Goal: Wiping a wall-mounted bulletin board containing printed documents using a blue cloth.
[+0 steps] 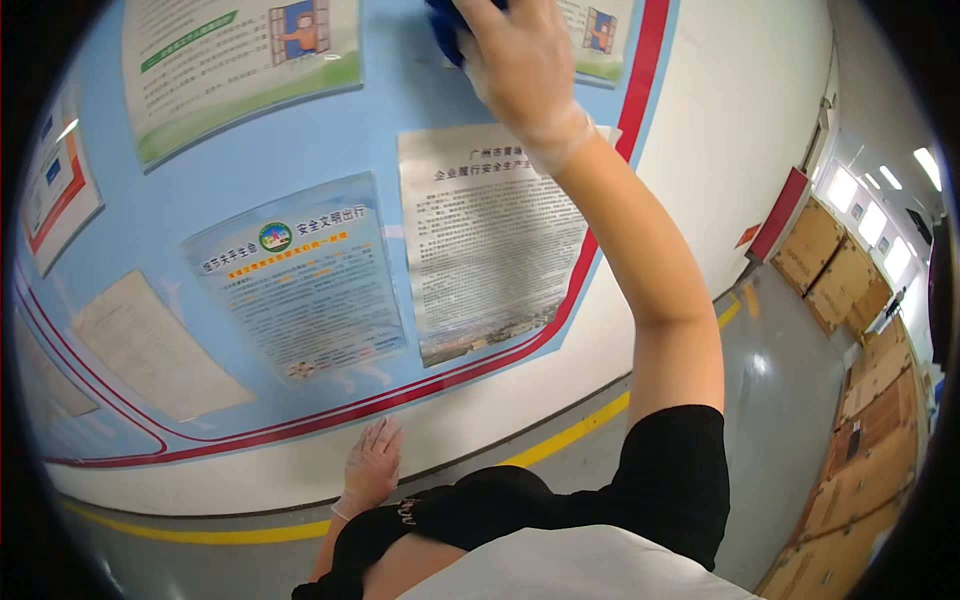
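Note:
Raised to the top of the view, my right hand, in a clear disposable glove, grips a dark blue cloth against or close to a light blue notice board. The cloth runs partly out of frame. Behind the hand is a sleeved poster, and below my wrist hangs a printed notice, partly covered by my forearm. My left hand, also gloved, is low in front of my chest, its fingers loosely extended with nothing visible in them. It is near the white wall under the board's red border.
More sheets hang on the board, including a blue notice, a large poster and a pale sheet. A yellow line runs along the grey floor. Wooden crates line the right side; a red box is on the wall.

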A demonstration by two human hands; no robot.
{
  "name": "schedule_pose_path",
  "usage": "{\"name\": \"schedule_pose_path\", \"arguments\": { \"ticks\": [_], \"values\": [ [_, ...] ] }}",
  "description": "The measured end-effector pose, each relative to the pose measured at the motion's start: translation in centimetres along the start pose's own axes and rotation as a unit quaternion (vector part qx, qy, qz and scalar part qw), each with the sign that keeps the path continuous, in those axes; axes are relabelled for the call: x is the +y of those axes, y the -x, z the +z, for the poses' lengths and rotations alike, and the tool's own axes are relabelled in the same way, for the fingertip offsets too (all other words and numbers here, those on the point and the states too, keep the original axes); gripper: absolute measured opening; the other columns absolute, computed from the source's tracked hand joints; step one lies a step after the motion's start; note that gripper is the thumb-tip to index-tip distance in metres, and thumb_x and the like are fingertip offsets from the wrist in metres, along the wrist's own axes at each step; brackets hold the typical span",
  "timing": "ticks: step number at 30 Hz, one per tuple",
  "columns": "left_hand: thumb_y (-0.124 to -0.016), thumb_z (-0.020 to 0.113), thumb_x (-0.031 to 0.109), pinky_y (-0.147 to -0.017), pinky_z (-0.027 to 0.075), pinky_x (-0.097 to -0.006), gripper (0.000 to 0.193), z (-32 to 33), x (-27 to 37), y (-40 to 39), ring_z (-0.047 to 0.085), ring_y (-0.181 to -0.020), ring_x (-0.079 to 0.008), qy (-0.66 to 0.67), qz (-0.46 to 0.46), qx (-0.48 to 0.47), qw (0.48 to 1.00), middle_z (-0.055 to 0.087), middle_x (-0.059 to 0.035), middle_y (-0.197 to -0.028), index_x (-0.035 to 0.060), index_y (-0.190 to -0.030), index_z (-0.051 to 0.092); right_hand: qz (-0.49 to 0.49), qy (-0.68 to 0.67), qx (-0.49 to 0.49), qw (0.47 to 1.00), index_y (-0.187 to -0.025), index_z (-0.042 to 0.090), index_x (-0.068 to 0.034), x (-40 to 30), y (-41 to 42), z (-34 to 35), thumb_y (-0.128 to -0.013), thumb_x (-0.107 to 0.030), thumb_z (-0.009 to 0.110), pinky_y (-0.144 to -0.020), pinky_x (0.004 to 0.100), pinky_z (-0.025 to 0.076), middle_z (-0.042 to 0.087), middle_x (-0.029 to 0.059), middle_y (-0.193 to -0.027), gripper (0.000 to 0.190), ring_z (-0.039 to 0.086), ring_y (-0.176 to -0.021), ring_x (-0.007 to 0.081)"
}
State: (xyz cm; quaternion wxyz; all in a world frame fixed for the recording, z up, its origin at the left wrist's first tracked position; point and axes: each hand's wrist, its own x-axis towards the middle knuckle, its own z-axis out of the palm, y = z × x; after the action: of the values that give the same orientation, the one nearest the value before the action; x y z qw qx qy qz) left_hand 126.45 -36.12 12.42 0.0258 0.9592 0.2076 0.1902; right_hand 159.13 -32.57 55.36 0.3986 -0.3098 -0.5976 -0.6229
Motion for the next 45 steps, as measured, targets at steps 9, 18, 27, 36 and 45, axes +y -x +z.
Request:
{"name": "schedule_pose_path", "arguments": {
  "ticks": [9, 18, 27, 36, 45],
  "values": [
    [-0.085, 0.061, 0.013, -0.115, 0.033, -0.0462, 0.050, 0.5, 0.4, -0.5, 0.042, -0.137, -0.0333, 0.010, -0.023, -0.014, 1.000, 0.045, -0.0143, -0.147, 0.0054, -0.134, 0.053, 0.045, 0.074, 0.051, 0.995, -0.146, 0.050, -0.019, 2.3, 0.6, 0.8, -0.086, -0.010, 0.061, -0.078, 0.0417, 0.052, 0.058, 0.0151, -0.114, 0.061, 0.060, -0.089, 0.0317],
    [-0.087, 0.061, 0.015, -0.117, 0.030, -0.0459, 0.053, 0.9, 0.5, -0.5, 0.038, -0.140, -0.0327, -0.014, -0.050, -0.051, 0.997, 0.041, -0.0133, -0.150, 0.0070, -0.138, 0.050, 0.233, 0.096, 0.058, 0.966, -0.143, 0.051, -0.011, 13.4, 9.6, -5.0, -0.084, 0.012, 0.047, -0.099, 0.0393, 0.045, 0.052, 0.0169, -0.121, 0.064, 0.055, -0.110, 0.0347],
    [-0.087, 0.060, 0.016, -0.116, 0.032, -0.0458, 0.051, 2.1, 0.5, -4.8, 0.042, -0.138, -0.0324, -0.040, -0.015, -0.034, 0.999, 0.043, -0.0147, -0.149, 0.0038, -0.135, 0.051, 0.140, 0.087, -0.037, 0.986, -0.141, 0.054, -0.015, 15.9, 13.0, -5.8, -0.089, -0.004, 0.056, -0.102, 0.0403, 0.046, 0.055, 0.0204, -0.136, 0.054, 0.056, -0.115, 0.0347],
    [-0.084, 0.063, 0.020, -0.114, 0.036, -0.0437, 0.048, 5.7, 1.2, -6.4, 0.042, -0.138, -0.0282, -0.074, -0.046, -0.013, 0.996, 0.044, -0.0110, -0.147, 0.0074, -0.130, 0.057, 0.079, 0.124, 0.088, 0.985, -0.133, 0.060, -0.011, 26.6, -4.5, -2.0, -0.085, 0.008, 0.053, -0.097, 0.0414, 0.046, 0.059, 0.0214, -0.113, 0.053, 0.057, -0.106, 0.0375],
    [-0.085, 0.064, 0.023, -0.114, 0.036, -0.0440, 0.047, 7.3, 0.8, -7.9, 0.044, -0.136, -0.0282, -0.045, -0.061, -0.014, 0.997, 0.043, -0.0113, -0.147, 0.0080, -0.129, 0.057, 0.205, 0.174, 0.128, 0.955, -0.124, 0.066, -0.012, 31.4, -12.1, -0.5, -0.091, -0.005, 0.048, -0.093, 0.0428, 0.049, 0.062, 0.0258, -0.111, 0.038, 0.061, -0.106, 0.0397]
  ]
}}
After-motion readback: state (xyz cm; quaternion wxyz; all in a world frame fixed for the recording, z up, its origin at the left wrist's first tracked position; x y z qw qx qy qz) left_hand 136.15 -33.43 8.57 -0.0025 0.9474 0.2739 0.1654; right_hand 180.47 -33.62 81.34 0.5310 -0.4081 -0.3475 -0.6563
